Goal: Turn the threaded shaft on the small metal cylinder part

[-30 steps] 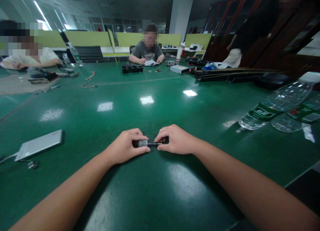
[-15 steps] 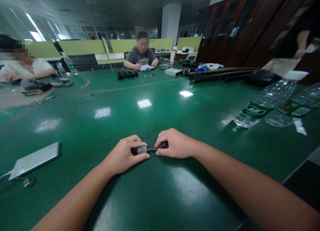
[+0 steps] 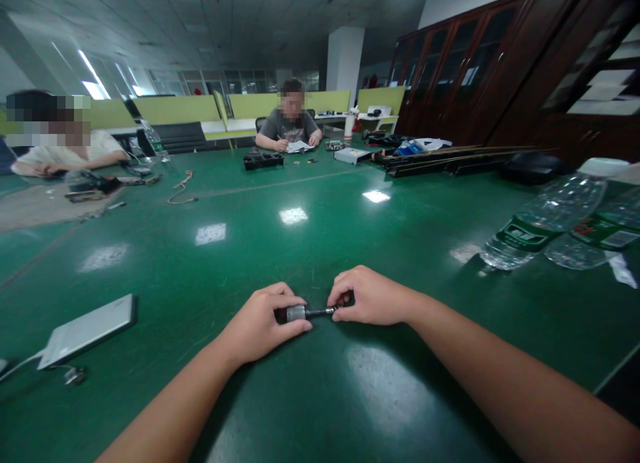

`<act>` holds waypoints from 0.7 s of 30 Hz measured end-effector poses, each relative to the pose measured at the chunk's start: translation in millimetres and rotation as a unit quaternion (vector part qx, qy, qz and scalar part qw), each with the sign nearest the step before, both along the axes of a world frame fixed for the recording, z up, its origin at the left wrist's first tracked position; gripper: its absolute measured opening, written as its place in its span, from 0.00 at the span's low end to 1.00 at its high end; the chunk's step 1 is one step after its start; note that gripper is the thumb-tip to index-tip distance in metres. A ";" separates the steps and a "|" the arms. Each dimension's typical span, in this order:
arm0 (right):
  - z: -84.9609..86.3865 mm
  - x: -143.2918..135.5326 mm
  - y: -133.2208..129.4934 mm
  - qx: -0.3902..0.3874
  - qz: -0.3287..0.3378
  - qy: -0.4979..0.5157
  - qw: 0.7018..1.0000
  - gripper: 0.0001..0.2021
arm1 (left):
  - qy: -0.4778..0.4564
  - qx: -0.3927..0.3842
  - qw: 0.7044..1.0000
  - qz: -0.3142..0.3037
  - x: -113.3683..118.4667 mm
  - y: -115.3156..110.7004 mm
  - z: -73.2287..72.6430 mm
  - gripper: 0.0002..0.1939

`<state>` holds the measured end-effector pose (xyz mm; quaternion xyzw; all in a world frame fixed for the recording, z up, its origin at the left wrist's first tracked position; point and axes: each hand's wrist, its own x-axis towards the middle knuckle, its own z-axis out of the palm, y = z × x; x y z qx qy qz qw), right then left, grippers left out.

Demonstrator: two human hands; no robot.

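Note:
Near the middle of the green table, my left hand [image 3: 257, 324] is closed round a small silver cylinder [image 3: 296, 313], thumb on the near side and fingers on the far side. A thin dark shaft [image 3: 317, 312] runs from the cylinder to the right. Its far end is pinched between the thumb and fingers of my right hand [image 3: 367, 296]. The part lies level, low over the tabletop. My fingers hide both of its ends, and its exact kind cannot be made out.
A white power bank [image 3: 90, 329] with a cable lies at left. Two clear plastic bottles [image 3: 540, 229] stand at right. Across the table [image 3: 240, 216], one person [image 3: 290, 126] writes on paper behind a black box [image 3: 263, 160]; another person [image 3: 70, 149] sits at far left. Long dark strips [image 3: 440, 159] lie at back right.
My hands have drawn slightly apart, and more of the dark shaft shows between them. The view has shifted a little, and a standing person at the right has gone out of view.

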<state>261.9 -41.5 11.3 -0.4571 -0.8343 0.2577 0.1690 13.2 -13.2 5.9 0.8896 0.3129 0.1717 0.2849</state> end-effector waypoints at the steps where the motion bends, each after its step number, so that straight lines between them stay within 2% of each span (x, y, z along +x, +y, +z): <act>1: 1.4 2.8 0.6 -0.006 -0.009 -0.011 1.000 0.07 | -0.001 -0.002 1.000 -0.001 -0.6 0.1 -0.2 0.12; 5: 3.8 12.2 2.8 -0.018 -0.040 -0.017 0.999 0.06 | -0.002 -0.010 1.000 0.002 -0.3 0.5 -1.2 0.13; 14: -0.8 7.6 0.4 -0.020 -0.011 0.005 1.000 0.07 | 0.008 -0.009 1.000 0.005 1.7 0.7 -3.6 0.14; 17: -4.5 2.0 -0.4 -0.032 -0.018 0.021 0.999 0.08 | 0.010 -0.003 1.000 0.006 1.4 0.4 -3.8 0.14; 21: -12.2 -16.3 -3.8 -0.036 -0.064 0.088 0.993 0.14 | 0.013 0.008 1.000 0.005 1.9 -0.3 -3.2 0.14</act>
